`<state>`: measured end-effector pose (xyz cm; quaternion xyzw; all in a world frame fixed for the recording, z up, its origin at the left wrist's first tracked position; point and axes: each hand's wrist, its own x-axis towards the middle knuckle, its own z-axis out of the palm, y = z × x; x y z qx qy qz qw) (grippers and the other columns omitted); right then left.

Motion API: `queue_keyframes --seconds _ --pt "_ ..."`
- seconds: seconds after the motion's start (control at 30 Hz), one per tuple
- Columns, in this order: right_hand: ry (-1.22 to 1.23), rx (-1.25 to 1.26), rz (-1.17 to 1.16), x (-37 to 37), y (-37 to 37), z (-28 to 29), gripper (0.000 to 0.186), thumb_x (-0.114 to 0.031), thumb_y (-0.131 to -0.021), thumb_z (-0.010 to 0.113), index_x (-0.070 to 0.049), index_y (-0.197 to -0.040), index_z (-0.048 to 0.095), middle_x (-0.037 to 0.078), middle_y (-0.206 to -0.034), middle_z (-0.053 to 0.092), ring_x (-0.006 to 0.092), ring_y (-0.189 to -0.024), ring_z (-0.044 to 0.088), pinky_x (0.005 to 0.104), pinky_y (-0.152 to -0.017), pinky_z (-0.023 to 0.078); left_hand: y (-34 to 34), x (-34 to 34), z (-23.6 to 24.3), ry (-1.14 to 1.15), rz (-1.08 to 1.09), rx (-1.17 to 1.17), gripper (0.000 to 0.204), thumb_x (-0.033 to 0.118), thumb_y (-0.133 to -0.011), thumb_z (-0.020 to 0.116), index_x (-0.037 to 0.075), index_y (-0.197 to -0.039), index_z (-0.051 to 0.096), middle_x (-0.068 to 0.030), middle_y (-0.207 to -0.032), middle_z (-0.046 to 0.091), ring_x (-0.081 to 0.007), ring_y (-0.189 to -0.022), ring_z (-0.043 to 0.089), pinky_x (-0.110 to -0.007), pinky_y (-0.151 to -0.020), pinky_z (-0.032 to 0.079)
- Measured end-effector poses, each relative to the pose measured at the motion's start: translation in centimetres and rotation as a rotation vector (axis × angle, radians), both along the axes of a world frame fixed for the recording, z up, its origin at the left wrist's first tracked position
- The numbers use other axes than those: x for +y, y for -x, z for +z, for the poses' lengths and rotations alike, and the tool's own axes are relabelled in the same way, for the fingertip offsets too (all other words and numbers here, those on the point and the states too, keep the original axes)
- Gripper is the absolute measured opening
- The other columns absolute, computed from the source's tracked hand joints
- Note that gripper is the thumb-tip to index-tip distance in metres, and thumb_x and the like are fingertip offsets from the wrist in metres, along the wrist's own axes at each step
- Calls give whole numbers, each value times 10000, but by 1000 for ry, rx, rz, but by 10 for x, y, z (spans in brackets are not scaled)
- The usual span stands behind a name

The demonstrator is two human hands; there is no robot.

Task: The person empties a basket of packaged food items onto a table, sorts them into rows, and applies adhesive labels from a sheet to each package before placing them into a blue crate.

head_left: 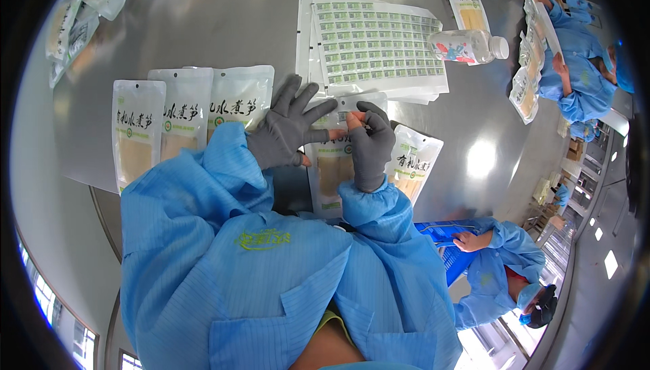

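Shiny steel worktable (pixel 223 25) spreads beyond the hands in the head view. Between and beneath them lies a food pouch (pixel 332 180), long axis running away from the chest; both hands are equally near, overlapping its upper half. The gray-gloved left hand (pixel 286 126) is spread wide, fingers reaching over the pouch. The right hand (pixel 374 145) has thumb and forefinger narrowly together at a small label (pixel 342 117); gripping or pressing, I cannot tell. Label sheets (pixel 379 41) lie just beyond both hands.
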<state>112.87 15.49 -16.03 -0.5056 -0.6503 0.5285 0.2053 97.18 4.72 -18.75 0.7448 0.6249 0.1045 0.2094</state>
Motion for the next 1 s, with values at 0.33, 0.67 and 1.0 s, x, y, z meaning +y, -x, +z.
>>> queue_keyframes --seconds 0.33,0.67,1.0 --pt "-321 -350 108 -7 11 -6 144 -113 -733 701 20 -785 684 118 -1011 655 283 -956 595 350 -808 490 -4 -4 -10 -59 56 -72 635 574 -588 765 421 -1190 634 -53 -1521 321 -402 -1420 148 -678 -1136 21" --pt "-397 -390 87 -11 13 -15 130 -121 -711 701 0 -753 676 99 -981 665 288 -942 590 366 -793 491 -4 -4 -7 -60 75 -83 616 562 -596 757 383 -1178 659 -64 -1519 322 -389 -1433 135 -672 -1143 9" --pt "-512 -441 137 -12 13 -14 135 -132 -707 712 -18 -774 684 95 -976 663 292 -920 587 378 -769 494 -1 -2 -1 -56 37 -47 626 563 -639 734 304 -1203 652 -91 -1501 344 -404 -1412 178 -682 -1133 25"
